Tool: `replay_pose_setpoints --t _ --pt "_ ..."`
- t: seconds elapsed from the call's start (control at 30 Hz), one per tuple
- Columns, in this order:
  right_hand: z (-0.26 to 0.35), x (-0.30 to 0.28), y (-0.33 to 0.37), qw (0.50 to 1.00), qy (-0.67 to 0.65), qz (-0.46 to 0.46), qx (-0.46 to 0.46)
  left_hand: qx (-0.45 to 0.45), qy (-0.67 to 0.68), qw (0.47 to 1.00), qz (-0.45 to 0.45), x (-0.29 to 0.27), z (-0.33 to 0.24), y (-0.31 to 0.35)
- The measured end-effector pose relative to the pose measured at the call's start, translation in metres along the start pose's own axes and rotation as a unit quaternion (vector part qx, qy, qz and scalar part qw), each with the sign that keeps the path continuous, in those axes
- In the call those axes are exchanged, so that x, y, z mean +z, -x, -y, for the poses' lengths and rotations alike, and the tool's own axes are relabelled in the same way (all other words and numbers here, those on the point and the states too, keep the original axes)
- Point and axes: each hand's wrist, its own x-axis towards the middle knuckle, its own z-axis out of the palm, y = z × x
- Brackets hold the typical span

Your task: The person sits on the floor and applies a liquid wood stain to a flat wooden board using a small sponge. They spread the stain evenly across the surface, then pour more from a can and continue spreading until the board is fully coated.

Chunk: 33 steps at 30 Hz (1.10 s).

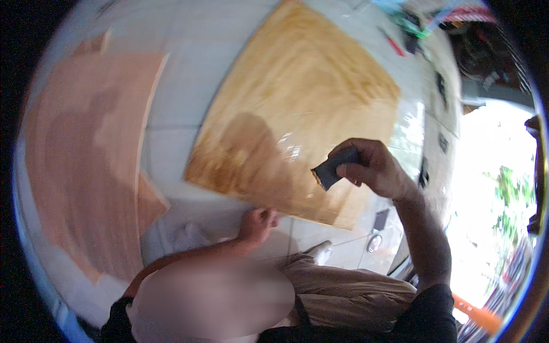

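My right hand pinches a dark grey flat pad between thumb and fingers. Its tip has a ragged yellowish-brown edge; what exactly it is does not show. The pad is above the near right part of a yellow-brown wooden board, and I cannot tell whether they touch. Bright glints and swirling darker streaks lie across the board, which looks wet or glossy. Next to the board's near edge, my left hand is closed with curled fingers. Whatever it may hold is hidden.
Paler reddish-brown wooden sheets lie on the light tiled floor to the left. A red-handled tool and clutter lie at the far right. A dark square piece and a small round item are near my right forearm.
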Motion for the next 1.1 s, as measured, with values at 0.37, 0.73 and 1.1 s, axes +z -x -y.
replay_pose_setpoints --t 0.37,0.73,1.1 --pt "-0.176 -0.235 0.083 0.948 0.018 -0.316 -0.011 0.190 -0.549 0.719 0.381 -0.026 -0.207 0.031" --pt "-0.307 -0.350 -0.051 0.888 0.095 -0.449 -0.024 0.214 -0.695 0.667 0.158 0.255 -0.140 -0.110" --pt "-0.304 -0.413 -0.134 0.870 0.253 -0.420 -0.057 0.136 -0.771 0.599 0.169 0.265 -0.098 -0.133"
